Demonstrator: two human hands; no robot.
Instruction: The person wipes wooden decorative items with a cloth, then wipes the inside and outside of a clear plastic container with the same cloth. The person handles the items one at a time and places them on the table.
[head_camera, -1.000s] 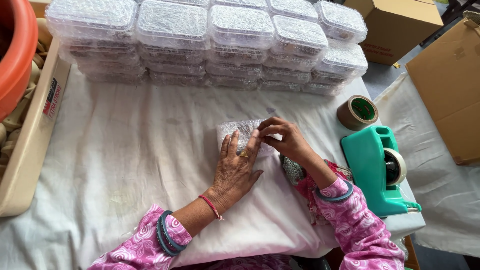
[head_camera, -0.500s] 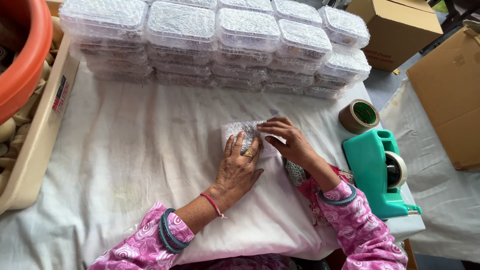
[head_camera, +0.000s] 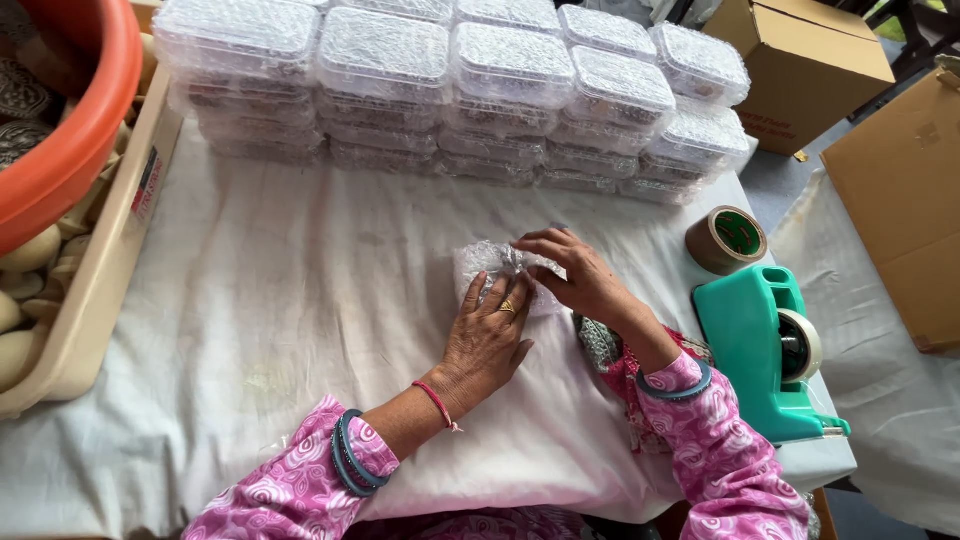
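A small package wrapped in bubble wrap (head_camera: 487, 262) lies on the white cloth (head_camera: 300, 300) in front of me. My left hand (head_camera: 488, 340) rests flat on its near side, with a ring on one finger and a red thread at the wrist. My right hand (head_camera: 575, 275) presses on its right edge, fingertips on the wrap. Both arms wear pink patterned sleeves. Most of the package is hidden under my hands.
Stacks of bubble-wrapped clear containers (head_camera: 450, 90) line the far edge. A brown tape roll (head_camera: 726, 239) and a teal tape dispenser (head_camera: 768, 350) stand at the right. An orange tub (head_camera: 60, 130) and beige tray (head_camera: 100, 270) are left. Cardboard boxes (head_camera: 810, 65) sit beyond.
My hands have stayed on the package with only slight finger shifts. The view has drifted a little.
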